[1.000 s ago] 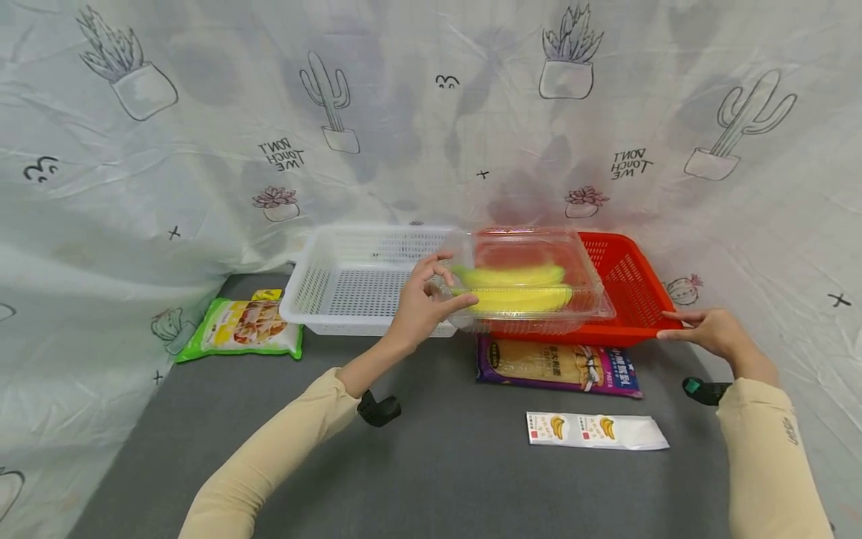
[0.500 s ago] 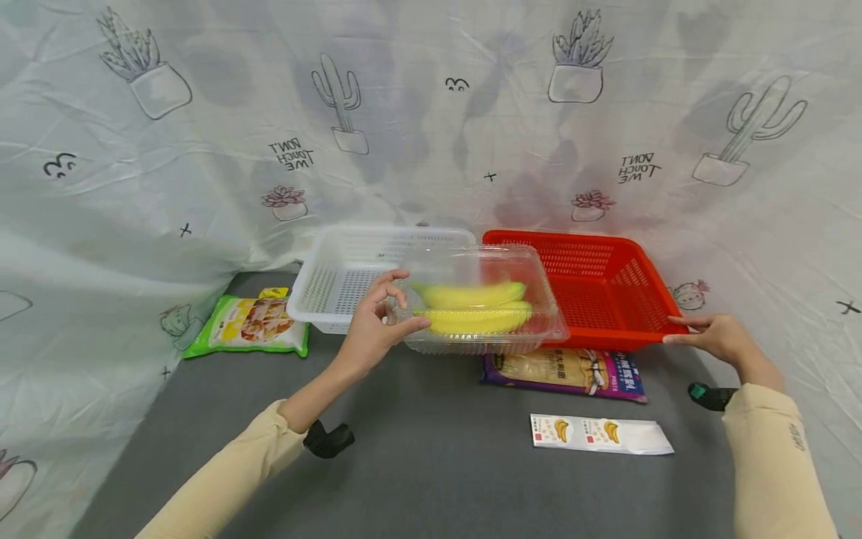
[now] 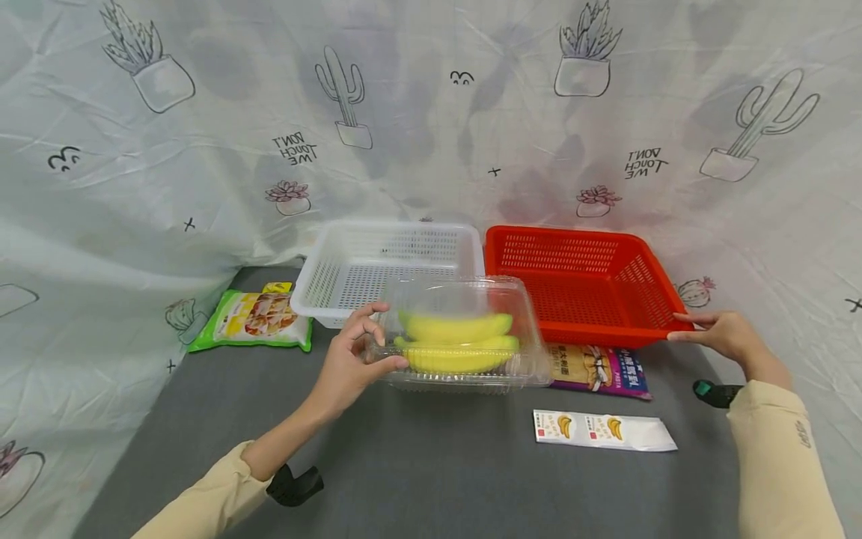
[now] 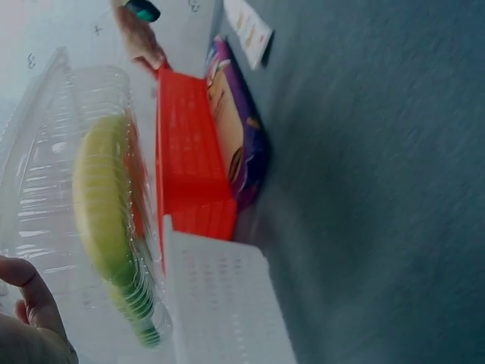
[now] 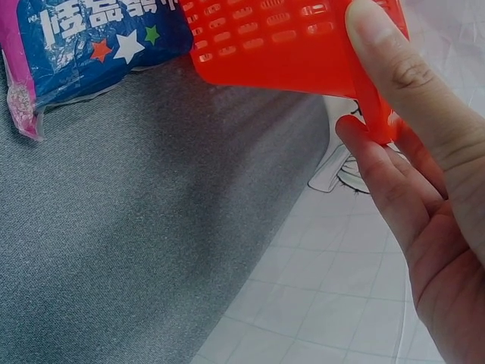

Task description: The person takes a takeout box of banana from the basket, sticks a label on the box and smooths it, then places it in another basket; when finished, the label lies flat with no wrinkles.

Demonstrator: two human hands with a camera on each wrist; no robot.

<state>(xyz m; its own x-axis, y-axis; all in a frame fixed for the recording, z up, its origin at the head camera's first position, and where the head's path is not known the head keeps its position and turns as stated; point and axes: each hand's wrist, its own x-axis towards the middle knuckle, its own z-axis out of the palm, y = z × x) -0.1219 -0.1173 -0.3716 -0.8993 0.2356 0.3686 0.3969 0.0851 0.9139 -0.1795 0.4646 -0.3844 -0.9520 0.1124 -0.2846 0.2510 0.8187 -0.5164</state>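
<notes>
My left hand (image 3: 350, 361) grips the left end of a clear plastic clamshell box (image 3: 528, 337), thumb in front and fingers behind. Yellow bananas (image 3: 461, 358) with greenish ends lie inside it. In the head view the box overlaps the front of the white basket (image 3: 404, 233); the left wrist view shows the banana (image 4: 102, 197) through the ribbed wall. At the right, my right hand (image 3: 730, 340) pinches the front right corner of the red basket (image 3: 579, 329). In the right wrist view its thumb lies over the red rim (image 5: 371, 98), fingers underneath.
A purple pasta packet (image 3: 606, 370) lies in front of the red basket, partly behind the box. Nearer stands out a white strip with banana labels (image 3: 602, 430). A green food bag (image 3: 259, 320) and a small yellow packet (image 3: 276, 287) lie left of the white basket.
My left hand has brought the clamshell box with the bananas from over the red basket leftward and toward me. My right hand stays at the red basket's corner.
</notes>
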